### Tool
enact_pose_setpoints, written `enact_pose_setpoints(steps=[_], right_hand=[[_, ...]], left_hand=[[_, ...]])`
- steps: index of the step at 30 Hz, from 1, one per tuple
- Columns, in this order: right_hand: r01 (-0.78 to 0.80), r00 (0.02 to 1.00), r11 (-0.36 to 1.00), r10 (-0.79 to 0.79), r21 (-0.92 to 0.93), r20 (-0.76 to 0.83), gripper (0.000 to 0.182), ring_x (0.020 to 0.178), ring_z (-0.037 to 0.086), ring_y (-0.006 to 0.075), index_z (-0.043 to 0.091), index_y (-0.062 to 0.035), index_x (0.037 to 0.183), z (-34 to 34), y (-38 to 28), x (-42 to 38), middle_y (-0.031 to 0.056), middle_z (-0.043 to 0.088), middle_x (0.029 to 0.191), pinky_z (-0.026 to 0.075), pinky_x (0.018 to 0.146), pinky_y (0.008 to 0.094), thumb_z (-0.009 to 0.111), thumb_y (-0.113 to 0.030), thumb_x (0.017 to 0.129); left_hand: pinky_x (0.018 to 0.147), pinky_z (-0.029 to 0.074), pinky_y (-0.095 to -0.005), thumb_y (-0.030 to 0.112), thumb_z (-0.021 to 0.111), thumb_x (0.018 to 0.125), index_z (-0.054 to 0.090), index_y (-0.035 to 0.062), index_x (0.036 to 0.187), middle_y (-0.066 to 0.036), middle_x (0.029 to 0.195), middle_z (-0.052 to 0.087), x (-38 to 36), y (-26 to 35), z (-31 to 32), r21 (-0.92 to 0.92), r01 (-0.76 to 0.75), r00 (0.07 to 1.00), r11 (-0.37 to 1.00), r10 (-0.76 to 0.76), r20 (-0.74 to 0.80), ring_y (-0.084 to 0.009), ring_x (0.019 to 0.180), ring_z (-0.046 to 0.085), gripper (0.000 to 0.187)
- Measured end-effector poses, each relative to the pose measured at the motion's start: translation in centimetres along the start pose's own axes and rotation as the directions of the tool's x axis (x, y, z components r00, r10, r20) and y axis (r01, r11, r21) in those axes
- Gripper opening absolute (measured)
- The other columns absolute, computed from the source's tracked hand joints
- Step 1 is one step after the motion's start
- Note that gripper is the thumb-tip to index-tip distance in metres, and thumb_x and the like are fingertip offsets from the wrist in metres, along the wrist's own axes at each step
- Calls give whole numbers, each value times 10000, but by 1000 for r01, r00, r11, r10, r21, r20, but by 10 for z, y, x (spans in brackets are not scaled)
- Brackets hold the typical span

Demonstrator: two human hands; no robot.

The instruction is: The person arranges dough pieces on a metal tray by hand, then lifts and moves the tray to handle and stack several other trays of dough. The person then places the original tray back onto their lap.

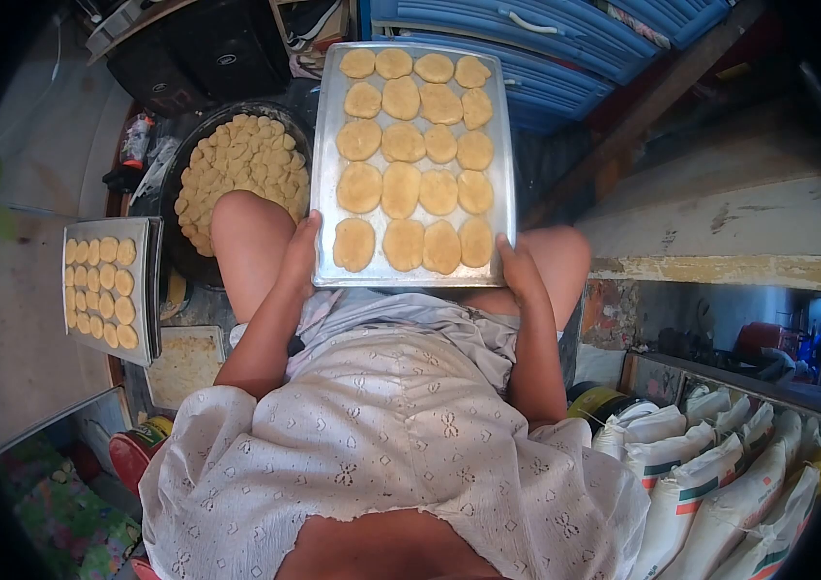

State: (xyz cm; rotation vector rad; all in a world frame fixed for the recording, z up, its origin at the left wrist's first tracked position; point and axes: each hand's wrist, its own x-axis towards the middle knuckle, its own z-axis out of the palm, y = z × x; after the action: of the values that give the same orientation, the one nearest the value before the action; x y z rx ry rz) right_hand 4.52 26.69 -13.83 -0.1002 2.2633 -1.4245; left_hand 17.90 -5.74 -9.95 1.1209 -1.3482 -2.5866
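Note:
A metal baking tray (326, 155) is held up over my knees, gripped at its near corners. My left hand (302, 253) is closed on the left edge. On the right edge, my right hand (521, 269) is closed with the thumb on the rim. Rows of flattened dough rounds (402, 189) lie on the tray, spaced apart; some are round, others oval. Beyond my left knee stands a wide dark basin (175, 159) heaped with dough pieces (241, 159). The fingers under the tray are hidden.
At the left, stacked trays (153, 290) carry more dough rounds (101, 280). A flat pan (186, 362) lies below them. Blue drawers (488, 58) stand ahead, dark speaker boxes (207, 58) at back left. Several white sacks (710, 483) fill the lower right, under a worn ledge (720, 271).

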Motion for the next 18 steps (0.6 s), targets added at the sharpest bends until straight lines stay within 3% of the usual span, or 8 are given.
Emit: enact_pose_setpoints(steps=[18], right_hand=[[2,1000,1000,-2,-11,0,558,1101,479,369,386,110,1179,0,-2,-1,300,492,1145,356,939,369,400,-389,930]], left_hand=[[848,460,-333,389,409,937,345,-19,1280,-141,1167,511,-5,4,4,21,-20,1000,1000,20,-4,-225,1024,538,537]])
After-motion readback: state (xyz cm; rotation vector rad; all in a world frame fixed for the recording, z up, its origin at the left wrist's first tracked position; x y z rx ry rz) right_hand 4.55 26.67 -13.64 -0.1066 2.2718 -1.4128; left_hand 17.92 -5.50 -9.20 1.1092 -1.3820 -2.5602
